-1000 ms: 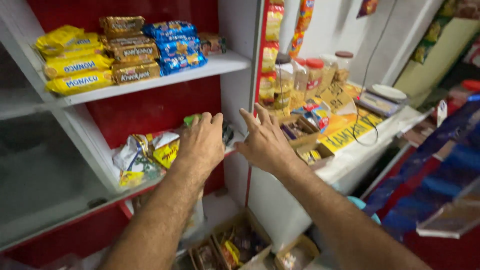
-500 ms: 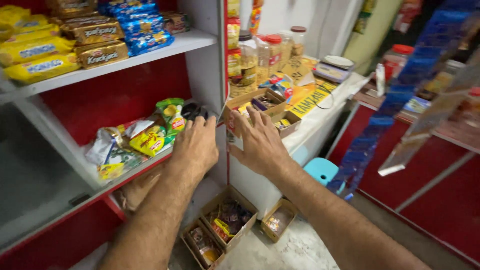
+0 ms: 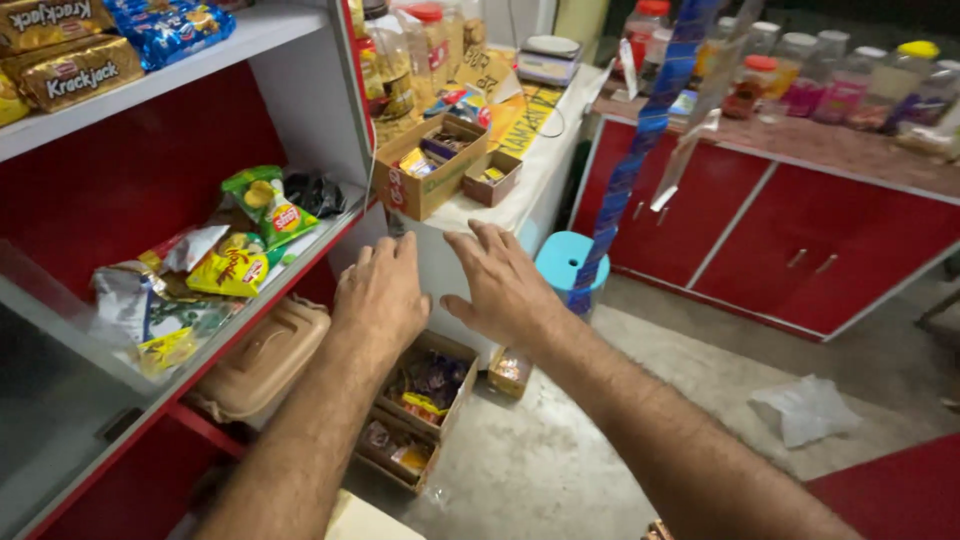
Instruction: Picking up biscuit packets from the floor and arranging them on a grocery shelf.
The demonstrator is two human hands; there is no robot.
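Two hands mid-frame, both spread flat, palms down, holding nothing: left hand (image 3: 380, 295), right hand (image 3: 500, 280). Directly below them on the floor, one open cardboard box (image 3: 420, 400) of small packets. Two open boxes on the white surface (image 3: 520, 195), upper centre. One blue stool (image 3: 565, 260). Versus 0.5 s back: hands sit lower in frame, view swung right, more floor showing.

Red-backed shelf (image 3: 330, 235), snack packets (image 3: 235, 250) lying on it, white counter (image 3: 540, 170), cardboard box (image 3: 430, 170)
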